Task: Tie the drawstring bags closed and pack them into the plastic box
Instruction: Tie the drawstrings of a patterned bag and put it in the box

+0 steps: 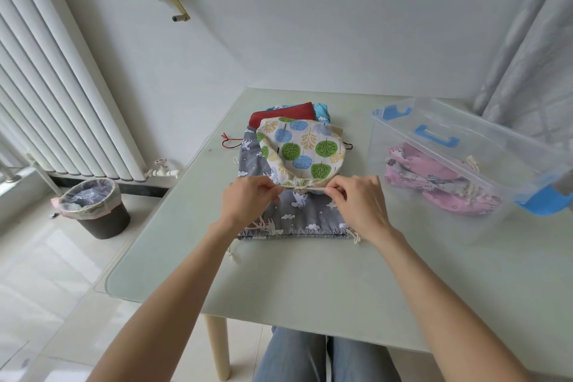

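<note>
Tree-print bag [299, 149] just beyond both hands, gathered mouth between them, lying on a grey bag [297, 214]. Left hand [248, 201] and right hand [356, 201] each pinching one end of the taut drawstring [302, 188]. Plastic box [465, 149] off beyond the right hand, pink bag [440, 180] inside.

Matt printed cloth bag [299, 149], clear glossy plastic box [459, 146], smooth glass-topped table [310, 282].

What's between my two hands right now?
In the head view, the tree-print bag's gathered neck and taut drawstring span between left hand and right hand.
</note>
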The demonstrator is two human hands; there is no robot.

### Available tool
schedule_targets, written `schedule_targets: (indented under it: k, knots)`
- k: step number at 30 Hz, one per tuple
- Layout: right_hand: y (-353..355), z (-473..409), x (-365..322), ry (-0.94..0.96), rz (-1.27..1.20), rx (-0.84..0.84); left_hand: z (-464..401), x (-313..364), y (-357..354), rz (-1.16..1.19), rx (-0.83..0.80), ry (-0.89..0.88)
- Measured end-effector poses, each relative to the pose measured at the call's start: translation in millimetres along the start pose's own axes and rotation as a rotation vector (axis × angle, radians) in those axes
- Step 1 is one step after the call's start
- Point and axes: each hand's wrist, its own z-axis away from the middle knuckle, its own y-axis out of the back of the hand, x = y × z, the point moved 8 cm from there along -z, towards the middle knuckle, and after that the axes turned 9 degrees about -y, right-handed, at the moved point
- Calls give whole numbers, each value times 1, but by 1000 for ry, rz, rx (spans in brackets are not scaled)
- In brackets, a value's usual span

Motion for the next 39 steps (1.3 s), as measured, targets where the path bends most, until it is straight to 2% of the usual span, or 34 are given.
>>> schedule_targets:
  k: [4, 7, 11, 14, 18, 20, 24, 27, 30, 33, 36, 39]
  knots:
    - [-3, 2, 0, 20, 36, -63, 1, -2, -6, 62, -36, 7]
    - [2, 5, 9, -51, -9, -173, 5, 1, -2, 199, -48, -41]
    - [18, 4, 10, -113, -97, -291, 6, 18, 11, 494, -69, -83]
    - [21, 4, 4, -116, -173, -392, 6, 24, 15, 542, -117, -67]
    - [11, 10, -13, -119, -592, -603, 11, 15, 9, 379, -284, -68]
    - [7, 6, -19, -127, -753, -566, 17, 16, 9, 414, -323, -100]
    - [-7, -6, -23, -222, -1058, -490, 22, 26, 23, 647, -225, -162]
    - [-16, -15, -32, -236, -1223, -503, 21, 31, 27, 623, -223, -213]
    - [-22, -23, -40, -213, -1195, -515, 21, 35, 30, 594, -245, -269]
    - [-23, -28, -42, -180, -1007, -487, 19, 37, 34, 603, -222, -310]
    - [-23, -30, -43, -120, -784, -457, 10, 37, 38, 655, -140, -314]
    - [-27, -31, -37, -151, -735, -475, -2, 40, 41, 668, -65, -330]
